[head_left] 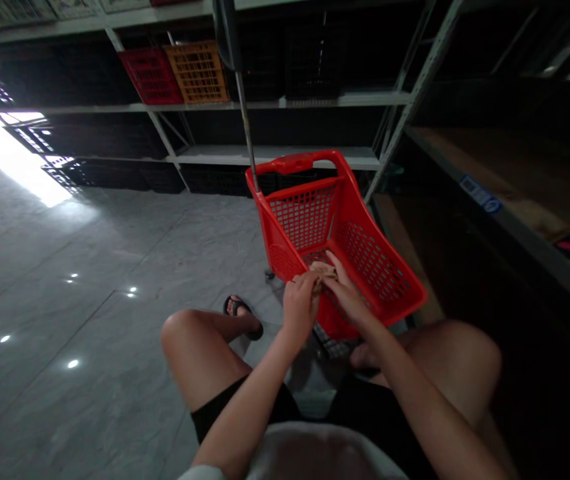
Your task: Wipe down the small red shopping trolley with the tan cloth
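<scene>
Between my two hands, over the near rim of a red plastic shopping cart (379, 250), is a small crumpled tan piece (323, 269); whether it is cloth or paper I cannot tell. My left hand (301, 300) is closed on its near left side, fingers bent inward. On the right, my right hand (343, 288) pinches it, with one finger stretched out along the far side. The fingers hide part of the piece. Beneath the hands, the cart's basket has slotted walls and a grid floor.
My bent knees flank the cart. A metal pole (246, 127) rises from its handle side. Behind stand metal shelves (275, 157) with a red crate (151, 75), a yellow crate (198, 71) and dark crates. At right is a wooden-topped shelf (515, 173). The grey floor (89, 280) reflects lights.
</scene>
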A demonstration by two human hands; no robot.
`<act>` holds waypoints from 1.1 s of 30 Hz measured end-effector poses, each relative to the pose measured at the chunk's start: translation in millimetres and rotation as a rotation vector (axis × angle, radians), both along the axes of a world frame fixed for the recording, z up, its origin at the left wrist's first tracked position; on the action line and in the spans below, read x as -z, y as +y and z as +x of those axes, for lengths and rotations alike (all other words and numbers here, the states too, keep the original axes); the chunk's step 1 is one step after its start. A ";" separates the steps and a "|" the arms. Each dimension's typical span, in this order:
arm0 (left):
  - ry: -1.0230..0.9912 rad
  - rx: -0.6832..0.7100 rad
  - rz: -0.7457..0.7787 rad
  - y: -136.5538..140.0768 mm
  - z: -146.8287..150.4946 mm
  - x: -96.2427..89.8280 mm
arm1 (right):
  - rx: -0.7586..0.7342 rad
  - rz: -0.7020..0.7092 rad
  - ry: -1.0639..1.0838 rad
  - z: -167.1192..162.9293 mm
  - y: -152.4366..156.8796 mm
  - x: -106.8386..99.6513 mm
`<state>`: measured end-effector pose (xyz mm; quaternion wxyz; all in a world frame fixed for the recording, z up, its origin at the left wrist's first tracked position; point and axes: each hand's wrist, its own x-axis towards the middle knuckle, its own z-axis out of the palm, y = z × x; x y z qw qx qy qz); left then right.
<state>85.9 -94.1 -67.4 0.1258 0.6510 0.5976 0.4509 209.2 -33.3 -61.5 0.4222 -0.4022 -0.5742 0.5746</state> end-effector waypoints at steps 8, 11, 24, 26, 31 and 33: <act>0.182 0.467 -0.137 -38.2 19.5 -34.6 | -0.011 0.397 -0.460 83.1 -72.2 7.1; 0.094 0.527 -0.153 -27.2 23.0 -45.6 | 0.006 0.563 -0.658 114.5 -69.5 7.9; 0.627 0.337 -0.029 -13.6 46.8 1.9 | 0.196 0.714 -0.721 78.1 -65.8 23.7; 0.622 0.405 -0.053 -18.5 21.0 -2.1 | 0.132 0.765 -0.775 83.2 -66.0 23.1; 0.585 0.461 -0.110 -24.4 -35.9 -10.8 | 0.242 0.772 -0.825 138.0 -29.1 30.2; 0.623 0.393 -0.132 -20.4 -46.6 -12.8 | 0.316 0.711 -0.746 134.8 -24.7 39.6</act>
